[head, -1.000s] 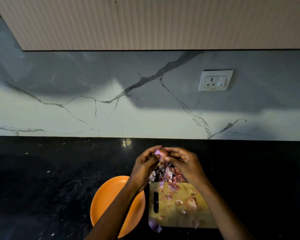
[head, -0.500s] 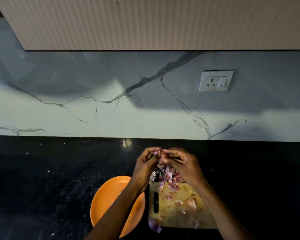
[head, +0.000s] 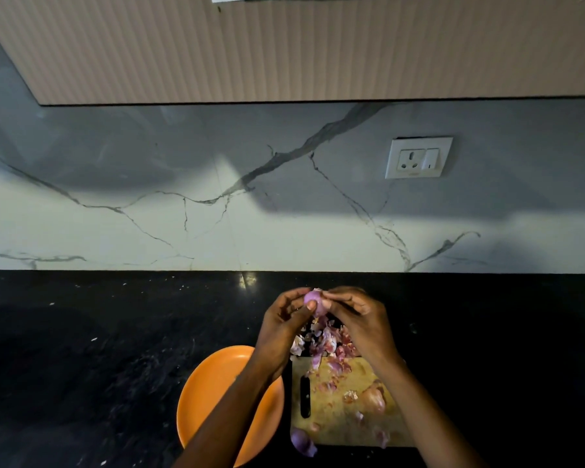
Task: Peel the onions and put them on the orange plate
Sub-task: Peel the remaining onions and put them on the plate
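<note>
Your left hand (head: 284,324) and right hand (head: 358,319) meet above the dark counter (head: 98,349), and a small purple onion (head: 314,301) sits between them. Both hands curl around it: your left thumb presses its near side, your right fingertips pinch its far side. Directly beneath your hands lies a heap of onion skins (head: 325,342), spilling onto the far end of the wooden cutting board (head: 331,410). Under your right wrist, an unpeeled onion (head: 374,398) rests on that board. The orange plate (head: 210,393) lies under your left forearm, just beside the board.
</note>
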A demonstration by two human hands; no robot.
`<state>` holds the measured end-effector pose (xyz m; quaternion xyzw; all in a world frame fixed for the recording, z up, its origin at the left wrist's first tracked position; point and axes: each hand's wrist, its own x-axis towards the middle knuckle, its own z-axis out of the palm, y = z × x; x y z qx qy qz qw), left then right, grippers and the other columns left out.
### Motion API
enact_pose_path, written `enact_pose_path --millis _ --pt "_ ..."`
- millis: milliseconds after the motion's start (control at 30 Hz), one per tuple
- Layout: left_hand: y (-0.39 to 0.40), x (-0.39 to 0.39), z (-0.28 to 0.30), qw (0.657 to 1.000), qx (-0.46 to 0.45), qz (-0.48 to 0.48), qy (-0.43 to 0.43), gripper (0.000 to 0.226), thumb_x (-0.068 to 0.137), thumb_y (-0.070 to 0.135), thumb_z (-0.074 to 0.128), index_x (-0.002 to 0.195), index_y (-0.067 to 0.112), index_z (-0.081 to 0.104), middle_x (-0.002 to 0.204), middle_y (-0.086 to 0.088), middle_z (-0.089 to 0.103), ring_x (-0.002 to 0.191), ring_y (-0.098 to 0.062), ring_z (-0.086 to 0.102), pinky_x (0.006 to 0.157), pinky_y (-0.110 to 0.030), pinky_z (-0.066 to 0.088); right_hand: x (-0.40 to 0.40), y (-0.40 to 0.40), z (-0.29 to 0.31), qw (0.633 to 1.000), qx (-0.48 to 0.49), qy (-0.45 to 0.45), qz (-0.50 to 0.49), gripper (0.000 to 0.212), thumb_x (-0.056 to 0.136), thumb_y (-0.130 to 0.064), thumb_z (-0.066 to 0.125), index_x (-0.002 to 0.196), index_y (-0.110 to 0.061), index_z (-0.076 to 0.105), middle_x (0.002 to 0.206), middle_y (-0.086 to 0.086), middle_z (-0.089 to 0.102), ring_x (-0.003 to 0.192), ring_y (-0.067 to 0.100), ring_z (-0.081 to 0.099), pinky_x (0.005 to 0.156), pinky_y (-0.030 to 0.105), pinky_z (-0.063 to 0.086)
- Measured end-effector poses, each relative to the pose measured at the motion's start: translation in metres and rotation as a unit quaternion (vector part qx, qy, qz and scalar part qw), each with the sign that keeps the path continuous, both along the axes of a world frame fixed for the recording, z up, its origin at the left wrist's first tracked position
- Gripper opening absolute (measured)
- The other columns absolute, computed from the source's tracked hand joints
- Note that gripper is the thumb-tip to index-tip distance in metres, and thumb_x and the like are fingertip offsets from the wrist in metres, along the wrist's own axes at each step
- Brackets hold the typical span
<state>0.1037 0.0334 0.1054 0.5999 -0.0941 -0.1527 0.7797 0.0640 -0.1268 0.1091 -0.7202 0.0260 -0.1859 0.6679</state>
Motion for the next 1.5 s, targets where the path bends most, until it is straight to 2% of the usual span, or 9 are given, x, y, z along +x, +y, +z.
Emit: enact_pose_path --millis 333,467,600,800,933,1067,1200,1300,1500 --pt "-0.001 -0.004 -0.002 0.999 -0.027 0.014 0.024 0.048 0.089 0.031 0.072 0.127 0.004 0.061 0.123 -0.014 0.069 0.119 -0.031 0.064 0.102 -0.042 0.05 0.01 -0.015 -0.014 0.994 -0.051 0.067 -0.064 0.012 0.094 -0.014 0.068 0.097 -0.026 0.071 0.091 -0.007 0.075 0.093 0.015 0.073 0.083 0.034 0.06" --pt "0.001 0.001 -0.003 0.998 -0.036 0.024 0.036 0.034 0.093 0.019 0.063 0.124 0.005 0.061 0.122 -0.014 0.07 0.12 -0.032 0.063 0.101 -0.039 0.05 0.01 -0.025 -0.007 0.99 -0.104 0.084 -0.048 0.036 0.093 -0.015 0.069 0.12 -0.038 0.06 0.116 -0.014 0.069 0.106 0.003 0.067 0.092 0.023 0.054" --pt "-0.003 0.001 -0.003 0.999 -0.021 0.035 0.022 0.04 0.088 0.026 0.071 0.122 0.007 0.062 0.119 -0.015 0.071 0.116 -0.032 0.066 0.101 -0.043 0.051 0.005 -0.008 0.008 0.997 -0.058 0.046 0.002 0.036 0.085 -0.021 0.078 0.116 -0.034 0.066 0.11 -0.012 0.072 0.103 -0.001 0.068 0.086 0.017 0.055" --pt "-0.007 0.0 -0.009 0.999 -0.015 0.052 0.005 0.038 0.087 0.022 0.074 0.12 0.006 0.063 0.117 -0.017 0.071 0.114 -0.034 0.066 0.1 -0.046 0.052 0.002 0.005 0.006 0.998 -0.042 0.012 -0.034 0.028 0.083 -0.01 0.08 0.107 -0.018 0.071 0.096 -0.005 0.077 0.092 0.005 0.072 0.08 0.02 0.057" --pt "-0.002 0.001 -0.015 0.999 0.005 0.047 -0.005 0.04 0.088 0.025 0.074 0.122 0.009 0.062 0.119 -0.014 0.069 0.115 -0.033 0.065 0.099 -0.047 0.053 0.004 0.005 0.004 0.998 -0.039 0.024 -0.045 0.023 0.09 -0.007 0.073 0.102 -0.025 0.066 0.096 -0.005 0.073 0.088 0.005 0.071 0.07 0.018 0.056" --pt "-0.002 -0.002 -0.014 0.999 0.003 0.044 -0.004 0.042 0.087 0.03 0.073 0.122 0.009 0.062 0.117 -0.012 0.07 0.114 -0.032 0.066 0.097 -0.043 0.054 0.009 -0.005 -0.008 0.995 -0.054 0.058 -0.066 0.027 0.095 -0.012 0.066 0.102 -0.038 0.063 0.102 -0.011 0.071 0.1 0.007 0.069 0.086 0.029 0.058" --pt "-0.003 -0.002 -0.014 0.999 -0.02 0.034 0.017 0.042 0.089 0.033 0.07 0.122 0.009 0.061 0.119 -0.015 0.069 0.115 -0.034 0.065 0.099 -0.045 0.053 0.002 0.0 -0.01 0.996 -0.061 0.057 0.009 0.023 0.092 -0.034 0.07 0.115 -0.031 0.069 0.112 -0.009 0.072 0.107 0.007 0.069 0.089 0.028 0.058" --pt "-0.003 -0.001 -0.014 0.999 -0.043 0.013 0.028 0.03 0.098 0.024 0.061 0.126 0.011 0.06 0.124 -0.016 0.067 0.118 -0.03 0.064 0.099 -0.042 0.053 0.0 0.001 -0.009 0.996 -0.058 0.052 0.03 0.036 0.085 -0.027 0.079 0.119 -0.028 0.07 0.116 -0.008 0.069 0.106 0.007 0.068 0.089 0.028 0.057" --pt "-0.002 0.003 -0.005 0.991 -0.083 -0.032 0.105 0.041 0.089 0.02 0.059 0.127 0.006 0.059 0.12 -0.018 0.068 0.106 -0.024 0.067 0.091 -0.032 0.055 0.001 -0.006 -0.008 0.992 -0.074 0.073 0.068 0.044 0.082 -0.017 0.081 0.122 -0.031 0.068 0.113 -0.007 0.072 0.103 0.007 0.069 0.091 0.032 0.058"
